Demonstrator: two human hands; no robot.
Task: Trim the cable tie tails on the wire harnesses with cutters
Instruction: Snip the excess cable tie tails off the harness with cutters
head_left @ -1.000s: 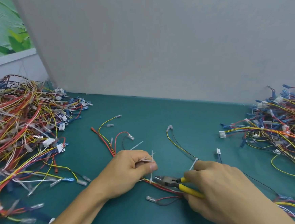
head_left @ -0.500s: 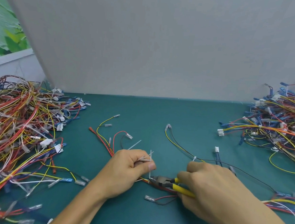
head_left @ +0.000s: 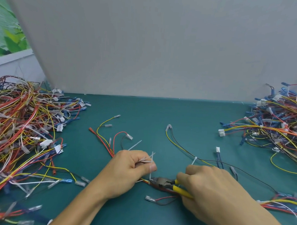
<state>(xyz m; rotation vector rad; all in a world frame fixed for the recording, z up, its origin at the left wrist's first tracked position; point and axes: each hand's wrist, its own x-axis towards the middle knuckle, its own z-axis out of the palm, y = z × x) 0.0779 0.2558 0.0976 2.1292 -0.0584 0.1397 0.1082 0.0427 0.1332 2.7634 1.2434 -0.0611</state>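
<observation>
Cable tie tail point(head_left: 151, 167), white and upright, is standing near the front middle of the counter point(head_left: 162, 113), rising off the harness point(head_left: 157, 188) we are trimming.

Along the left edge, a big pile of harnesses point(head_left: 18, 128) is lying with many long white tails sticking out, so we are judging it as work waiting. Our left hand point(head_left: 129, 171) is pinching a bunch of white tails point(head_left: 145, 160) between thumb and fingers, and we are taking these for pieces already cut. The upright tail is passing just beside the thumb tip. The cutters point(head_left: 161, 181) are sitting with their nose at the foot of that tail, and our right hand point(head_left: 214, 194) is wrapping its grip round the yellow handles. Further right, another tie point(head_left: 194, 160) on a yellow and black wire is showing an uncut tail. At the right edge, a second pile point(head_left: 281, 126) is showing few long tails, so we are guessing it is finished. We are placing the job somewhere midway, with this cut apparently not yet made.

We are unable to tell whether the blades are apart or meeting, since they are small and partly covered. Our right palm is hiding most of the handles, and both piles are running off the frame.
</observation>
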